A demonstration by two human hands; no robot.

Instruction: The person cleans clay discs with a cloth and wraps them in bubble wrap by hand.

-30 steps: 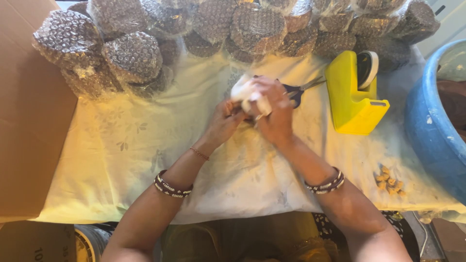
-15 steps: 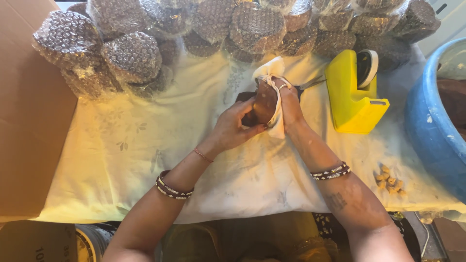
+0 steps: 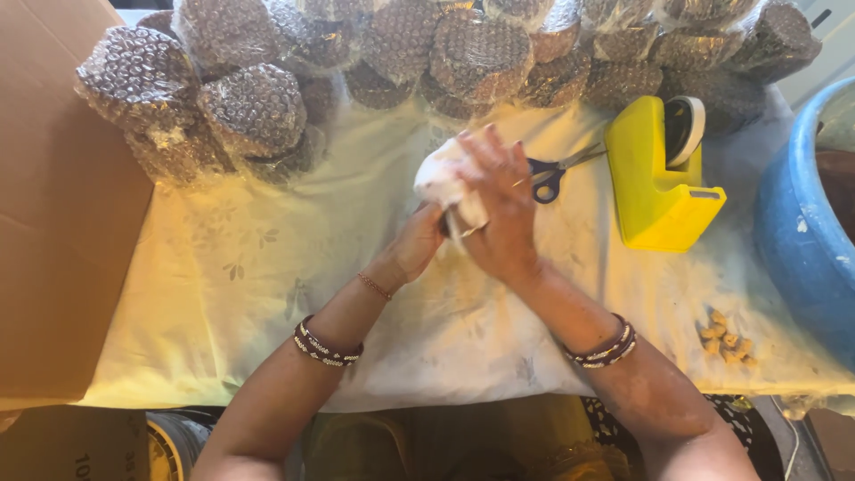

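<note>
A small rounded object wrapped in white paper [image 3: 443, 181] is held over the cloth-covered table [image 3: 223, 294]. My left hand [image 3: 417, 245] grips it from below and is partly hidden behind it. My right hand [image 3: 500, 209] lies flat over its right side, fingers spread upward, pressing the paper around it. What is inside the wrap is hidden. Blue-handled scissors [image 3: 550, 173] lie just right of my right hand.
Several bubble-wrapped round bundles [image 3: 254, 107] are piled along the table's far edge. A yellow tape dispenser [image 3: 657, 178] stands at the right, a blue tub [image 3: 802, 240] beyond it. A cardboard box flap [image 3: 53, 205] fills the left. Small tan pieces [image 3: 726, 337] lie near the right front.
The brown object showing half a second ago is now covered by white paper. My right hand has turned flat over the wrap, and both hands have shifted slightly left.
</note>
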